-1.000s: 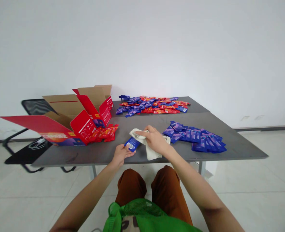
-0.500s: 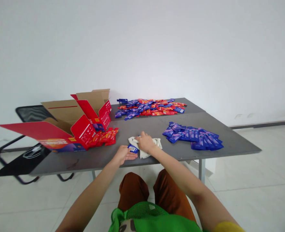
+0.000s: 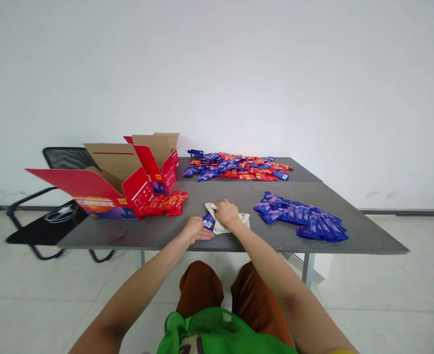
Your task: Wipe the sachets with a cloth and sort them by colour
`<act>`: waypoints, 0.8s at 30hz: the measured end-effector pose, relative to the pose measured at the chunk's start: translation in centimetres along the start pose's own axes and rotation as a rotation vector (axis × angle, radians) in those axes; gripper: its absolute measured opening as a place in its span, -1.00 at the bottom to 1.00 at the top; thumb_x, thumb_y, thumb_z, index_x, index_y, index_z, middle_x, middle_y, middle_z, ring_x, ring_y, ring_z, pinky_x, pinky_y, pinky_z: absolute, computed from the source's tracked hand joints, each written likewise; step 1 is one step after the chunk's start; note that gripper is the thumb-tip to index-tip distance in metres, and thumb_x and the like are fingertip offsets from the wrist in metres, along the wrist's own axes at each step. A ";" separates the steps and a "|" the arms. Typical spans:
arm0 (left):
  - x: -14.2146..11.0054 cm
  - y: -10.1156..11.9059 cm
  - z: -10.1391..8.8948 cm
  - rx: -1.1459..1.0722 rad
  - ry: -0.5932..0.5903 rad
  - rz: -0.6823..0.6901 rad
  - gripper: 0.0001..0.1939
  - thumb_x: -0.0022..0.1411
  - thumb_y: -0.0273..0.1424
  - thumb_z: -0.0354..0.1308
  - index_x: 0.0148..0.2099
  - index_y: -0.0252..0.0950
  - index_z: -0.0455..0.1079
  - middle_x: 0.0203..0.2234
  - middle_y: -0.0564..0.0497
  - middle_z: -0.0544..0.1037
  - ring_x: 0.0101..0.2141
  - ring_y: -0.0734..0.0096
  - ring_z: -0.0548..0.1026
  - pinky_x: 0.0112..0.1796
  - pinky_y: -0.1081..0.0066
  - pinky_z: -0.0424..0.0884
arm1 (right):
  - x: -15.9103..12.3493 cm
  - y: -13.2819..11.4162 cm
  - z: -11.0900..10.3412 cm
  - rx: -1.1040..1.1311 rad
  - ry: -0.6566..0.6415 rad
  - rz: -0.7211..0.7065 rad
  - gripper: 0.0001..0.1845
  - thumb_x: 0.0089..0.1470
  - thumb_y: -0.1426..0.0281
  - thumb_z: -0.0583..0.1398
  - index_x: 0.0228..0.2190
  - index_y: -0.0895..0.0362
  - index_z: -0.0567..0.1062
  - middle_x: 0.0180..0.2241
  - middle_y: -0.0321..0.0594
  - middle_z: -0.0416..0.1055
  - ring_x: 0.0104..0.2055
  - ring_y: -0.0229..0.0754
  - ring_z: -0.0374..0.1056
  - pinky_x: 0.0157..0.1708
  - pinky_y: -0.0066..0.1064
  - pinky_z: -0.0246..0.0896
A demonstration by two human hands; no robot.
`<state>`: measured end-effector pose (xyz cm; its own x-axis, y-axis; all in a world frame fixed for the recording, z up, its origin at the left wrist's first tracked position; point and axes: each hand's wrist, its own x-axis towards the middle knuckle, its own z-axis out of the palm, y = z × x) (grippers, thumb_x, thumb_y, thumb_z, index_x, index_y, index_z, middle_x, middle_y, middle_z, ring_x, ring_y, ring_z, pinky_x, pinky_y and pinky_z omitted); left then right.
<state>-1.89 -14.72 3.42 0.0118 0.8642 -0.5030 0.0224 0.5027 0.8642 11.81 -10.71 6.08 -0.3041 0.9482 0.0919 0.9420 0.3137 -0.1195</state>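
Head view: the left hand (image 3: 193, 230) has closed in, fingertips at a blue sachet (image 3: 208, 222), its grip unclear; the right hand (image 3: 226, 213) narrowly clasps a bunched cream cloth (image 3: 242, 221) just beside it.

The left hand (image 3: 193, 230) touches a small blue foil sachet (image 3: 209, 221) lying against a crumpled off-white cloth (image 3: 239, 221). The right hand (image 3: 226, 213) rests on that cloth, on a grey rectangular table (image 3: 217, 196), between a red cardboard carton (image 3: 128, 189) and a heap of blue sachets (image 3: 298, 216).
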 end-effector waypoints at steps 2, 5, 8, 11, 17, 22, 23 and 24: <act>-0.1 0.1 0.1 -0.009 0.003 -0.030 -0.83 0.21 -0.47 -0.04 -0.24 -0.45 0.33 -0.62 -0.20 0.53 -0.51 0.21 0.57 -0.38 0.28 0.51 | 0.2 0.2 -0.3 -0.003 -0.004 0.003 -0.62 0.15 0.42 -0.02 -0.07 0.09 0.47 -0.15 0.08 0.37 -0.18 -0.02 0.41 -0.24 -0.24 0.26; -0.2 0.2 -0.2 -0.037 0.012 -0.033 -0.84 0.17 -0.51 -0.04 -0.29 -0.44 0.36 -0.62 -0.21 0.53 -0.51 0.20 0.57 -0.38 0.29 0.52 | -1.0 0.4 -0.5 -0.002 -0.026 -0.063 -0.66 0.10 0.41 0.05 -0.12 -0.04 0.49 -0.17 -0.09 0.41 -0.18 -0.09 0.42 -0.25 -0.31 0.27; 0.0 0.3 -0.4 -0.051 -0.011 -0.028 -0.88 0.11 -0.53 0.02 -0.32 -0.44 0.38 -0.61 -0.19 0.54 -0.53 0.21 0.57 -0.43 0.33 0.52 | -3.1 0.5 -0.3 0.015 -0.048 -0.218 -0.68 0.08 0.33 0.08 -0.13 -0.12 0.48 -0.16 -0.22 0.42 -0.14 -0.13 0.39 -0.23 -0.36 0.27; 0.0 0.3 -0.4 -0.049 -0.044 -0.006 -0.88 0.07 -0.56 0.05 -0.31 -0.44 0.39 -0.61 -0.15 0.55 -0.54 0.23 0.56 -0.46 0.35 0.53 | -4.8 0.6 0.3 0.059 -0.045 -0.306 -0.67 0.10 0.30 0.05 -0.11 -0.10 0.47 -0.17 -0.22 0.43 -0.14 -0.12 0.39 -0.25 -0.38 0.26; 0.1 -0.2 -0.4 -0.023 -0.028 0.000 -0.91 0.11 -0.60 0.00 -0.34 -0.44 0.33 -0.60 -0.26 0.55 -0.48 0.13 0.58 -0.43 0.28 0.54 | -3.6 1.1 0.7 0.018 0.037 0.128 -0.64 0.10 0.42 0.05 -0.10 -0.02 0.49 -0.14 -0.10 0.42 -0.19 -0.12 0.41 -0.25 -0.36 0.25; -0.4 -1.5 -1.6 -0.174 0.012 0.190 -0.96 0.08 -0.56 0.09 -0.37 -0.46 0.35 -0.56 -0.22 0.56 -0.46 0.16 0.59 -0.38 0.32 0.54 | -2.0 1.9 0.4 -0.012 0.040 0.187 -0.63 0.14 0.49 -0.02 -0.11 0.08 0.49 -0.12 0.00 0.37 -0.16 -0.11 0.40 -0.22 -0.35 0.24; -0.7 -1.7 -2.1 -0.212 0.027 0.214 -0.94 0.06 -0.54 0.11 -0.37 -0.46 0.36 -0.55 -0.21 0.57 -0.45 0.17 0.59 -0.38 0.33 0.54 | -2.1 2.0 0.4 -0.011 0.044 0.188 -0.63 0.15 0.48 -0.02 -0.12 0.07 0.49 -0.13 -0.02 0.37 -0.17 -0.12 0.40 -0.22 -0.35 0.24; -1.0 -1.9 -2.6 -0.238 0.042 0.228 -0.92 0.05 -0.50 0.13 -0.37 -0.46 0.37 -0.54 -0.20 0.57 -0.44 0.19 0.59 -0.38 0.35 0.54 | -2.4 2.0 0.5 -0.008 0.049 0.189 -0.64 0.16 0.49 -0.03 -0.13 0.07 0.49 -0.14 -0.03 0.37 -0.17 -0.12 0.40 -0.23 -0.35 0.24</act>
<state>-4.54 -16.43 2.32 -0.0516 0.9526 -0.2999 -0.2101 0.2832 0.9358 14.38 -12.28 5.12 -0.1147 0.9866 0.1163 0.9828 0.1297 -0.1315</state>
